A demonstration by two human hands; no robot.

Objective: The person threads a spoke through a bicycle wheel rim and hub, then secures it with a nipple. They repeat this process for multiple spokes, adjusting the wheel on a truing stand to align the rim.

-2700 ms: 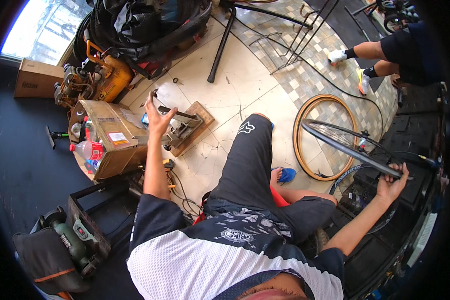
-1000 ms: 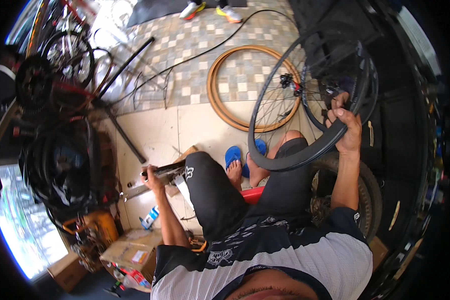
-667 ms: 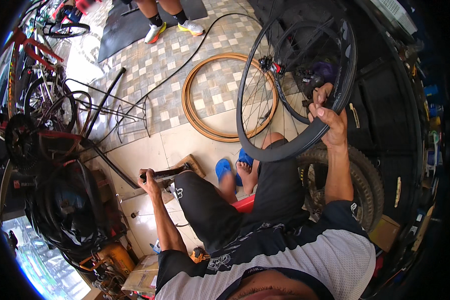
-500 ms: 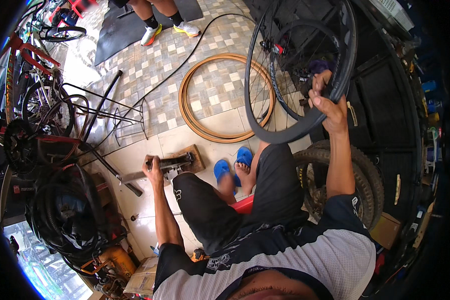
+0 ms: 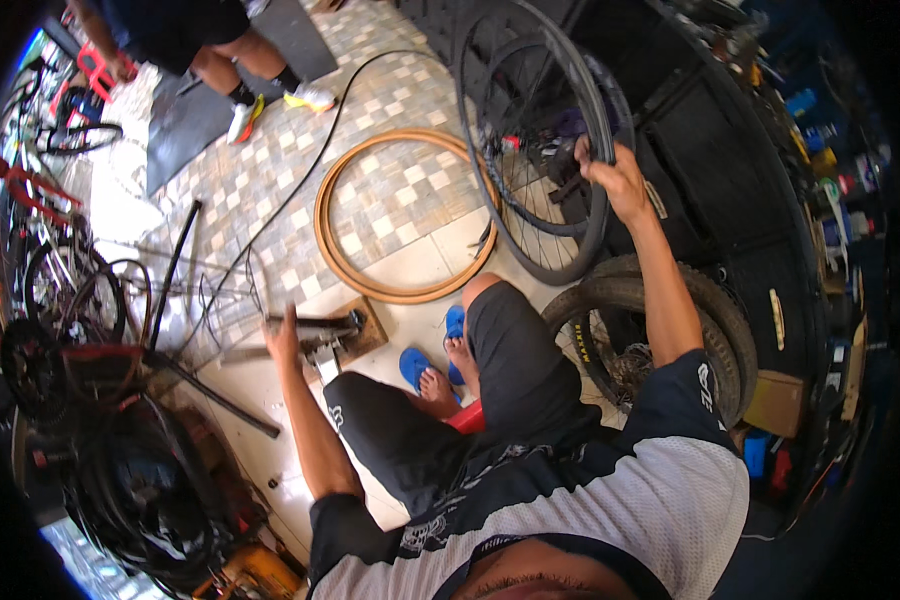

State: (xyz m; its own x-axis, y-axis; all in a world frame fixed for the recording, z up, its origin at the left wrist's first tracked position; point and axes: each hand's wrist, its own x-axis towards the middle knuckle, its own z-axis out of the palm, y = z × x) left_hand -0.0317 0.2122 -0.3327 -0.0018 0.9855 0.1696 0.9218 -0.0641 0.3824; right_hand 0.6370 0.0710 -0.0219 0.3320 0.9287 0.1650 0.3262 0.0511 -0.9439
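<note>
My right hand (image 5: 617,181) is wrapped round the rim of a black spoked bicycle wheel (image 5: 547,272). The wheel stands tilted at the right, in front of a second spoked wheel (image 5: 618,92). My left hand (image 5: 284,342), smeared by motion, is at the near end of a black and silver tool (image 5: 322,326) lying by my left knee. That tool reaches over a wooden block (image 5: 372,333) on the floor; its kind is unclear. Whether my left fingers close on it cannot be made out.
Tan tyres (image 5: 322,235) lie on the tiles ahead, with a black hose (image 5: 305,170) running past. Knobby-tyred wheels (image 5: 720,330) lean at my right beside black cabinets (image 5: 730,190). Bicycles (image 5: 60,250) and a black tube (image 5: 175,270) are at left. Another person (image 5: 240,65) stands at far left.
The wheel in my right hand has swung lower and more edge-on, my grip shifting on its rim. My left hand has shifted slightly along the tool. The view has turned right.
</note>
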